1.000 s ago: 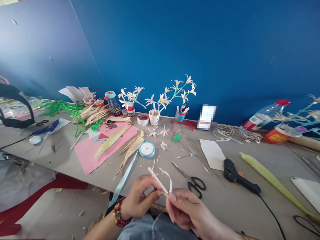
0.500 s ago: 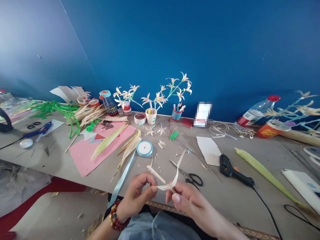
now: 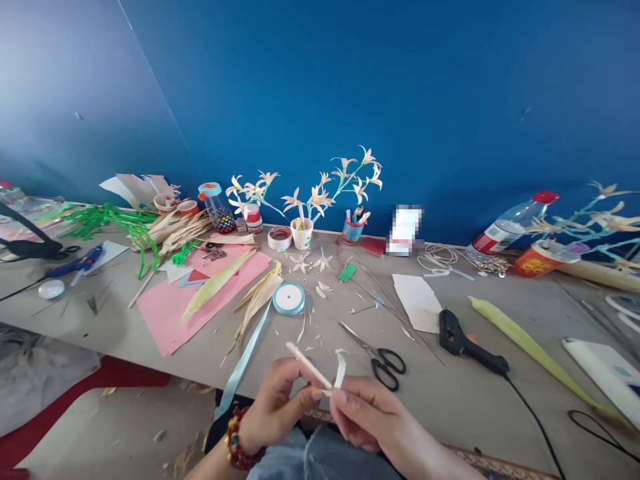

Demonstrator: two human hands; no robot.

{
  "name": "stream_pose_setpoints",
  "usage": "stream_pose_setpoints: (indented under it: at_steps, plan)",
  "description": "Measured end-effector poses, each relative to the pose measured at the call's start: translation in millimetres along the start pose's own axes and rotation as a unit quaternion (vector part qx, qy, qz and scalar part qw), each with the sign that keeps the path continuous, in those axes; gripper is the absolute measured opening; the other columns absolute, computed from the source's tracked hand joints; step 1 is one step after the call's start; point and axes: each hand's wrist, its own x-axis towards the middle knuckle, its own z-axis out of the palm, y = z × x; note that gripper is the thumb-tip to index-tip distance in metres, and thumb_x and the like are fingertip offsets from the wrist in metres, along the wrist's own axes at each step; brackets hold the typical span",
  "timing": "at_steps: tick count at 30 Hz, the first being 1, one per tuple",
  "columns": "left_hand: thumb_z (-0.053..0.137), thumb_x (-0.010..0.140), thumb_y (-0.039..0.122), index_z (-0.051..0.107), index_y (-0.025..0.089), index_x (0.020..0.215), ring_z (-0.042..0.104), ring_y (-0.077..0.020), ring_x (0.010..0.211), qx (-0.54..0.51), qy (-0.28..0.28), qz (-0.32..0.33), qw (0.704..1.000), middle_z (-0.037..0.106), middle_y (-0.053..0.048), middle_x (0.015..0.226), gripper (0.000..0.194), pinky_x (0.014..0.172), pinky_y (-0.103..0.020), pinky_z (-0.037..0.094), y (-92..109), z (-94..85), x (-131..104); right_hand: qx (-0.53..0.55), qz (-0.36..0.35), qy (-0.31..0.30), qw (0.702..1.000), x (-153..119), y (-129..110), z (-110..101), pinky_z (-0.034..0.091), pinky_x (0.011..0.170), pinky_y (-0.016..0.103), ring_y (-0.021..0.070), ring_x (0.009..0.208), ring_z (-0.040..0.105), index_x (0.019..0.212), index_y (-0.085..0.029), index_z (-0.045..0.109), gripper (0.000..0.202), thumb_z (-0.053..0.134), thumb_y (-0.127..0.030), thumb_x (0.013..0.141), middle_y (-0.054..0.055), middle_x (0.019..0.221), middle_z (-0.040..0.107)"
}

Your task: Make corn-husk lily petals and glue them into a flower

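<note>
Near the table's front edge, my left hand is closed, its thumb and forefinger pinching a pale husk strip where it crosses a thin stick. My right hand is closed against it, fingertips at the lower end of the pale stick. The stick slants up to the left, and the strip's loose end rises and curls over above my right fingers. The exact grip is partly hidden by the fingers. Black-handled scissors lie just beyond my right hand. A roll of light blue ribbon lies beyond my left hand.
A black glue gun and a green corn husk lie to the right. Pink paper and dried husks are on the left. Husk flowers in a paper cup stand near the blue wall.
My hands have come closer together, and the strip stretched between them is now drawn in around the stick. Its free end is shorter. A black object at the far left has moved further in.
</note>
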Motion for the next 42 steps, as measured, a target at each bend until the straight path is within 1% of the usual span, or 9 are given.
stream_pose_setpoints:
  at_steps: [2,6,12,16,20,23,27,31,42]
  plan:
    - [0.060,0.093,0.038,0.064,0.016,0.081,0.056,-0.0149,0.068,0.009,0.001,-0.006,1.000,0.064,-0.004,0.075,0.025,0.065,-0.025,0.045,-1,-0.8,0,0.042,0.030,-0.002,0.999,-2,-1,-2,0.012,0.043,0.023,0.0055,0.045,0.020,0.067,-0.017,0.050,0.055,0.058,-0.069,0.086,-0.010,0.051,0.030]
    - [0.061,0.093,0.036,0.063,0.017,0.082,0.057,-0.0153,0.069,0.021,-0.010,-0.011,1.000,0.064,-0.004,0.074,0.022,0.067,-0.026,0.046,-2,-2.3,-2,0.039,0.056,-0.011,0.998,-5,-2,-5,0.011,0.041,0.022,0.0055,0.045,0.021,0.067,-0.017,0.051,0.055,0.058,-0.068,0.086,-0.009,0.051,0.032]
    - [0.062,0.092,0.035,0.064,0.018,0.100,0.059,-0.0191,0.082,-0.007,-0.033,0.057,0.998,0.064,-0.007,0.091,0.018,0.078,-0.031,0.048,12,2.5,6,-0.074,-0.011,0.004,0.997,-4,-3,-7,0.024,0.047,0.021,0.0085,0.056,0.034,0.070,-0.018,0.050,0.052,0.050,-0.064,0.094,-0.004,0.063,0.041]
    - [0.059,0.095,0.030,0.064,0.019,0.088,0.055,-0.0171,0.077,-0.022,-0.025,0.086,0.996,0.059,-0.003,0.078,0.014,0.073,-0.029,0.046,15,7.7,13,-0.105,-0.019,0.001,0.994,-5,-6,-4,0.027,0.050,0.022,0.0094,0.058,0.036,0.070,-0.017,0.050,0.053,0.046,-0.063,0.096,-0.003,0.064,0.042]
    - [0.059,0.095,0.029,0.066,0.019,0.089,0.058,-0.0178,0.077,-0.041,-0.046,0.107,0.992,0.062,-0.004,0.078,0.013,0.075,-0.031,0.048,9,5.4,13,-0.035,0.031,-0.014,0.999,-6,-6,-5,0.018,0.043,0.022,0.0069,0.048,0.028,0.066,-0.018,0.049,0.055,0.052,-0.067,0.090,-0.006,0.055,0.036]
    - [0.059,0.095,0.031,0.066,0.019,0.088,0.061,-0.0194,0.079,-0.005,-0.039,0.116,0.992,0.065,-0.005,0.077,0.015,0.075,-0.032,0.049,8,0.0,12,0.035,0.067,-0.016,0.997,-9,-7,-7,0.012,0.041,0.021,0.0053,0.044,0.022,0.064,-0.018,0.049,0.054,0.059,-0.067,0.085,-0.009,0.050,0.032]
    - [0.058,0.095,0.034,0.064,0.019,0.081,0.063,-0.0197,0.077,0.030,-0.030,0.107,0.993,0.067,-0.006,0.075,0.022,0.072,-0.031,0.050,9,-6.8,10,0.080,0.072,-0.017,0.994,-13,-10,-9,0.009,0.039,0.021,0.0040,0.042,0.019,0.065,-0.018,0.049,0.052,0.062,-0.064,0.085,-0.009,0.049,0.034]
    - [0.058,0.095,0.029,0.062,0.019,0.079,0.060,-0.0167,0.072,0.014,-0.032,0.107,0.994,0.064,-0.005,0.075,0.019,0.069,-0.028,0.049,6,-10.2,9,0.101,0.060,-0.021,0.993,-17,-14,-13,0.009,0.038,0.020,0.0031,0.040,0.017,0.065,-0.017,0.050,0.050,0.063,-0.060,0.087,-0.009,0.049,0.035]
    - [0.058,0.095,0.029,0.061,0.018,0.079,0.058,-0.0179,0.075,-0.033,-0.059,0.088,0.994,0.060,-0.004,0.074,0.020,0.072,-0.032,0.047,-8,-10.1,4,0.138,0.058,-0.026,0.988,-29,-21,-27,0.007,0.036,0.018,0.0030,0.038,0.012,0.062,-0.017,0.048,0.048,0.063,-0.054,0.088,-0.012,0.043,0.027]
